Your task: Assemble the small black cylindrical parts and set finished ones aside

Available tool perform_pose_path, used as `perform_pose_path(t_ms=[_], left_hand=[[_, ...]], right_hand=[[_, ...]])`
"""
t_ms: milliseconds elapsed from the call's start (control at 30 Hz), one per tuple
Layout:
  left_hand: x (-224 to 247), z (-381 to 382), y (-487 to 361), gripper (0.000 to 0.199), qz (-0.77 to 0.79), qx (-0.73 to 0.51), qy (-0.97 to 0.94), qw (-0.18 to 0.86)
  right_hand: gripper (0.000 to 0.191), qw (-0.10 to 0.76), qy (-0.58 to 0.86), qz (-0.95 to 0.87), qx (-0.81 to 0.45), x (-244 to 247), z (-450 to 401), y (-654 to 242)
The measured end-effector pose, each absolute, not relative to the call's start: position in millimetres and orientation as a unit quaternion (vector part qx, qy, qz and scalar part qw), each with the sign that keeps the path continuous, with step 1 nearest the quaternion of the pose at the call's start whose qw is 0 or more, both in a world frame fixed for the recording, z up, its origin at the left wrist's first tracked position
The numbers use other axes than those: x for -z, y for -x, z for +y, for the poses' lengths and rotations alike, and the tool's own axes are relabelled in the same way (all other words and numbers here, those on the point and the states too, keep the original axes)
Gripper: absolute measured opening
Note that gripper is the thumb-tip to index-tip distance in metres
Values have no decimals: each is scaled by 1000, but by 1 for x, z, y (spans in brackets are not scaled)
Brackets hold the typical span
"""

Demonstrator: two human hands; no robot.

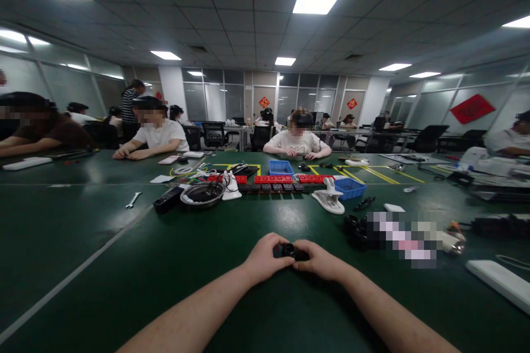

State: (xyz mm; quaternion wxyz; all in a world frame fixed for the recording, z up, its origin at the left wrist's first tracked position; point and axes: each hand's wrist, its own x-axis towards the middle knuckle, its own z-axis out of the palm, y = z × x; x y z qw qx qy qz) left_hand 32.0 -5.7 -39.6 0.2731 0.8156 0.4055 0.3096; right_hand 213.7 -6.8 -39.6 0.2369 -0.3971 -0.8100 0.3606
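Note:
Between both hands, low over the green table [199, 281], is a small black round part [289, 250] with a ring-like top and a darker piece reaching to the right. My left hand [267, 258] is closed on its left side, thumb in front and fingers behind. From the right, my right hand [318, 260] grips the same part with thumb and fingers. The fingertips of the two hands nearly meet. Its exact kind is too small and dark to make out.
Ahead lie a metal bowl [202, 194], red power strips [273, 179], blue bins [350, 188] and a white clip stand [330, 198]. A wrench [133, 200] lies left. Black parts [356, 229] and a white bar [499, 284] are on the right. A person [296, 140] sits opposite.

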Motion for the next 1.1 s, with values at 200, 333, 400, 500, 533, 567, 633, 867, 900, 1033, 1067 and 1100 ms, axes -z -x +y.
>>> perform_pose_path(t_ms=[200,333,400,500,533,567,633,867,900,1033,1067,1100], left_hand=[[39,-5,-32,35,400,-306,-814,289],[37,-6,-33,31,403,-297,-816,291],[37,-6,-34,30,412,-296,-811,291],[42,-7,-38,32,442,-302,-794,288],[44,-6,-40,32,456,-308,-785,285],[46,-6,-41,32,472,-315,-775,278],[51,-4,-44,32,503,-333,-754,262],[53,0,-40,30,487,-345,-758,264],[52,0,-39,30,476,-342,-764,269],[46,0,-32,31,428,-326,-794,283],[45,0,-31,32,416,-321,-801,288],[44,0,-30,33,407,-317,-805,292]], right_hand=[[24,239,396,-800,-382,38,-6,-213],[21,233,437,-781,-381,43,-4,-214],[19,228,461,-776,-366,46,-3,-214],[25,223,500,-782,-299,52,-2,-210],[27,221,516,-784,-265,53,-2,-207],[28,217,535,-784,-228,55,-2,-204],[27,210,573,-778,-149,58,-4,-196],[31,203,601,-770,-67,57,-12,-185],[34,215,593,-772,-81,57,-13,-188],[51,263,498,-807,-178,52,-13,-201],[52,263,475,-815,-202,50,-12,-204],[48,257,460,-820,-224,49,-11,-206]])
